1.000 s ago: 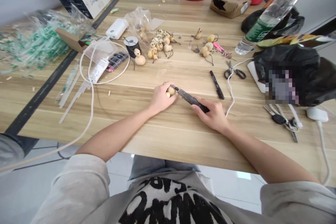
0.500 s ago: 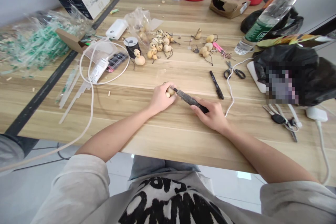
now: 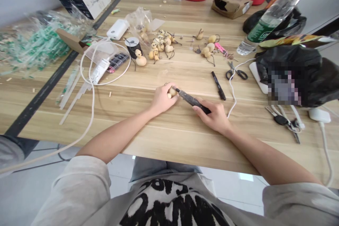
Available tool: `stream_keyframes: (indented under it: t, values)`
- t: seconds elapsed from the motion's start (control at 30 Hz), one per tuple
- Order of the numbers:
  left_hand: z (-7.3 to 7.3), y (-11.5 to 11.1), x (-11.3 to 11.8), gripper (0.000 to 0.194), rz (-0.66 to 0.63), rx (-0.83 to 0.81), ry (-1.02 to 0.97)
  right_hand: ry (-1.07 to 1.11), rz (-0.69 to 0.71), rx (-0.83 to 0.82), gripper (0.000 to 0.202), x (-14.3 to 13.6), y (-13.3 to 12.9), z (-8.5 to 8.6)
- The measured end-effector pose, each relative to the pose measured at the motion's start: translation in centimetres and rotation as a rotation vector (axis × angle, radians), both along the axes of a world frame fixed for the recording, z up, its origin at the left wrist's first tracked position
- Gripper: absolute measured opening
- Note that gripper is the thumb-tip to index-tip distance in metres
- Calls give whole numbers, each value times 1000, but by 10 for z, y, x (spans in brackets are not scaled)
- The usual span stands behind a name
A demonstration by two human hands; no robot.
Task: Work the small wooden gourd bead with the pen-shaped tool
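Note:
My left hand (image 3: 163,98) is closed around a small pale gourd (image 3: 173,91), whose lower part is partly hidden by the fingers. In my right hand (image 3: 214,114) is a long dark tool that looks like a hot glue gun (image 3: 189,98). Its narrow tip points left and meets or nearly meets the gourd; I cannot tell whether they touch. Beyond my hands lies a cluster of small gourds with black cords (image 3: 161,44). One larger gourd (image 3: 141,60) stands by a spool of black cord (image 3: 133,46).
To the right are a black marker (image 3: 218,85), scissors (image 3: 236,72), keys (image 3: 284,120) and a water bottle (image 3: 261,28). A white cable (image 3: 231,90) runs near my right hand. Clear sticks (image 3: 75,100) and bagged green-and-white items (image 3: 47,42) lie left.

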State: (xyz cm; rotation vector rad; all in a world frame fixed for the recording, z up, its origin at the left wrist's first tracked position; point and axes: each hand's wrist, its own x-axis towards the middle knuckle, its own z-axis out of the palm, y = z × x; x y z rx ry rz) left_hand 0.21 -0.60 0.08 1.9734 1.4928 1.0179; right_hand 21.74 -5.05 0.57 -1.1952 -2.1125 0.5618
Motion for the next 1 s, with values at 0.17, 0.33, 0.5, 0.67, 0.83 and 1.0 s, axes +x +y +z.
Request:
stream_keyframes:
  t: [0.17,0.33,0.5,0.67,0.83,1.0]
  values:
    - [0,0,-1,21,-1,-12,9,-19,43,35,33,0,0,-3]
    - [0,0,-1,19,-5,-10,3,-17,7,19,34,0,0,-1]
    - [1,-1,0,19,0,-17,2,-30,0,6,32,1,0,0]
    - [2,-1,0,23,4,-34,17,-31,42,23,33,0,0,-2]
    - [1,-1,-1,19,-2,-13,11,-9,-2,17,33,0,0,0]
    - [1,-1,0,19,-7,-7,13,-16,-5,1,31,0,0,1]
